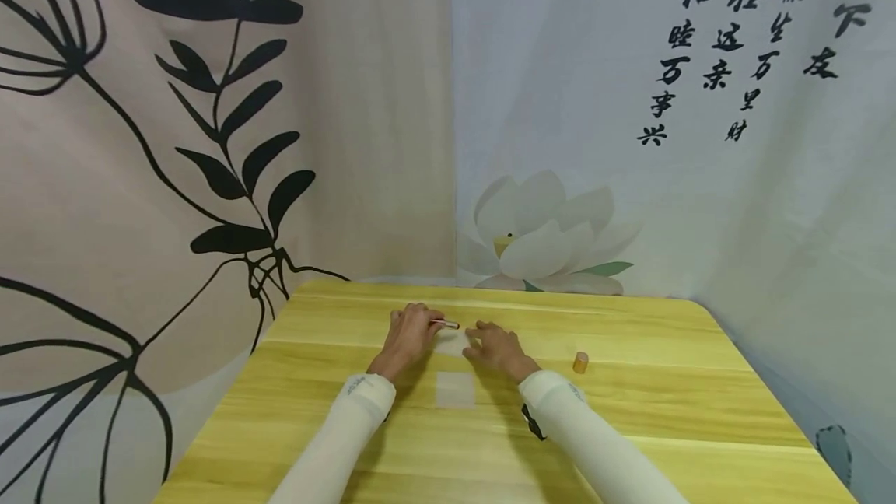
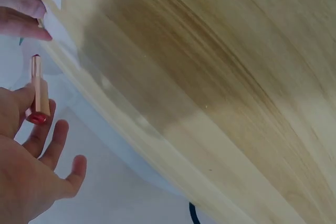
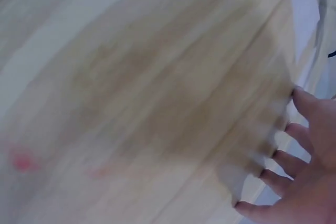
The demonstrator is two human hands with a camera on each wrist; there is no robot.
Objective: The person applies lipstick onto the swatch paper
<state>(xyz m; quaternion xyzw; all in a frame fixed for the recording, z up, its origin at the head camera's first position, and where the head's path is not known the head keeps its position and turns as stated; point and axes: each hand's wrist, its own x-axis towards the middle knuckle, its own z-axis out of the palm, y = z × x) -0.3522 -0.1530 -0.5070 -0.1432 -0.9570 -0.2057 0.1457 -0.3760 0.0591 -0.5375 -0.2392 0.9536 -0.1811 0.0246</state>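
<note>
My left hand pinches a slim rose-gold lipstick between thumb and fingers, above the table; the other fingers are loosely spread. Both of the lipstick's ends look reddish in the left wrist view. My right hand has its fingers spread and the fingertips down at the tabletop, beside the right edge of a small white paper. It holds nothing. A second white paper square lies nearer to me, between the forearms. To the right of my right hand stands a small orange-gold cylinder, perhaps the lipstick's cap.
The pale yellow wooden table has a rounded far right corner. Right behind its back edge hangs a printed curtain with dark leaves, a lotus and writing. A blurred red spot shows in the right wrist view.
</note>
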